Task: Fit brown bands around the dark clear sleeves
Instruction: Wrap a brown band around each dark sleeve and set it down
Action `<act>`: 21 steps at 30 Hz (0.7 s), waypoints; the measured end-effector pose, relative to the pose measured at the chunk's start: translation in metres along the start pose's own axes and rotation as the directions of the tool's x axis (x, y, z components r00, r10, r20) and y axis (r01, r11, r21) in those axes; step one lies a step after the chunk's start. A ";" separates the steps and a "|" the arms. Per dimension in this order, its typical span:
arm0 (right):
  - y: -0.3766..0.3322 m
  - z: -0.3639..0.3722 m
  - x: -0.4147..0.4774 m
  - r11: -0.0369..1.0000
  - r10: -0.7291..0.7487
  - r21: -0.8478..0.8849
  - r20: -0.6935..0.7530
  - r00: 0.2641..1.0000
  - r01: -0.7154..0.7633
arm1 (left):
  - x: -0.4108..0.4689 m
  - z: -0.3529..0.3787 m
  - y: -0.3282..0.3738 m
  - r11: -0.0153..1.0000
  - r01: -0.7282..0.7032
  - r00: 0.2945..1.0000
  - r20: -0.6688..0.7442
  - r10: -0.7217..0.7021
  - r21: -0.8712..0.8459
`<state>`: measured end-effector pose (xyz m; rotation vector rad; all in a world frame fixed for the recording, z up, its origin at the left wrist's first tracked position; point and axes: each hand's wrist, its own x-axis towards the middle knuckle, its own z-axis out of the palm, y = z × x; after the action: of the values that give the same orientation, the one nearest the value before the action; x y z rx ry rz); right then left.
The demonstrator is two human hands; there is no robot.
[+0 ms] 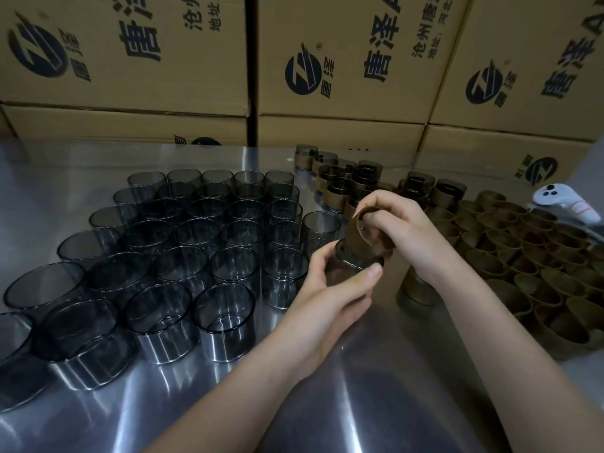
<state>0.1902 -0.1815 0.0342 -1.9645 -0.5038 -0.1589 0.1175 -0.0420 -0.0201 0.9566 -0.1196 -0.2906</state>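
The 2 hands are working close together over the shiny table (359, 371). The left hand (330, 289) is gripping 1 dark clear sleeve (341, 266), with its fingers curled round the side and the thumb lying across the front. It is holding the sleeve up off the table, and the open top is pointing up and a little toward the right hand (408, 230). The right hand is pinching 1 brown band (366, 237) by its top edge and is holding it right over that open top. The band is sitting tilted: its low edge seems to be touching the sleeve's rim, and its other side is sticking up higher. So the band is lying just above the sleeve, and it probably needs to go level, then slide straight down along the sleeve. The right hand is the nearer 1 for that push. If the band goes down crooked, it may jam. Bare sleeves (183, 243) are standing to the left and loose bands (523, 256) are lying to the right.
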 end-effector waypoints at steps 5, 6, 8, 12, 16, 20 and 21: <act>0.001 0.003 -0.005 0.997 -0.009 -0.073 0.058 0.998 0.013 | 0.000 0.000 0.000 1.000 0.017 1.000 0.007 -0.018 0.024; 0.001 0.003 -0.007 0.996 -0.015 -0.086 0.066 0.998 0.020 | -0.001 0.000 0.000 0.999 0.024 1.000 0.010 -0.024 0.040; 0.000 0.003 -0.009 0.993 -0.025 -0.110 0.074 0.997 0.033 | -0.001 0.001 -0.002 0.998 0.035 0.999 0.010 -0.035 0.059; -0.002 0.003 -0.014 0.984 -0.031 -0.172 0.108 0.994 0.049 | -0.001 0.001 -0.002 0.997 0.041 0.999 0.009 -0.042 0.061; -0.002 0.003 -0.016 0.970 -0.030 -0.233 0.150 0.988 0.065 | -0.001 0.002 -0.001 0.998 0.037 0.999 0.002 -0.037 0.044; -0.002 0.003 -0.017 0.956 -0.054 -0.277 0.168 0.984 0.100 | 0.000 0.002 -0.002 0.998 0.035 0.999 -0.004 -0.034 0.059; -0.002 0.003 -0.017 0.952 -0.058 -0.287 0.174 0.983 0.107 | 0.000 0.001 -0.002 0.997 0.034 0.999 -0.005 -0.034 0.065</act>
<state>0.1736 -0.1831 0.0295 -2.2625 -0.7042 -0.1323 0.1171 -0.0442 -0.0212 1.0243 -0.1099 -0.3176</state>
